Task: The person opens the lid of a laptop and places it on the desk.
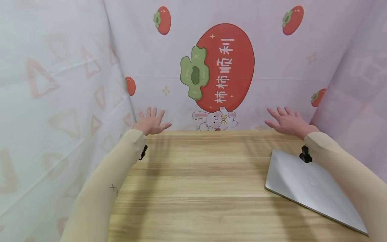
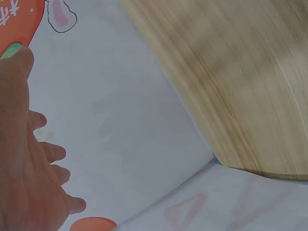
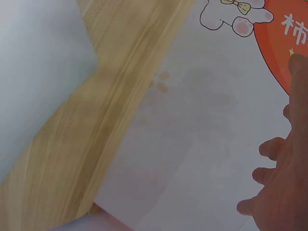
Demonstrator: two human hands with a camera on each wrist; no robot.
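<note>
Both arms reach forward in pale sleeves. My left hand (image 1: 151,123) is held out over the table's far left corner, fingers spread and holding nothing. On the other side my right hand (image 1: 288,123) is likewise stretched out with spread fingers, nothing in it. A closed silver laptop (image 1: 311,186) lies at the table's right side, below the right forearm. In the left wrist view, the left hand (image 2: 29,159) shows along the left edge with its fingers in front of the cloth. The right wrist view has the right hand (image 3: 284,178) at its right edge, with part of the laptop (image 3: 38,72) at the left.
A wooden table (image 1: 196,181) spans the middle. Behind it hangs a printed cloth (image 1: 145,53) with a big red persimmon, white characters and a rabbit. More cloth (image 1: 54,111) closes off the left side, and another sheet (image 1: 359,84) the right.
</note>
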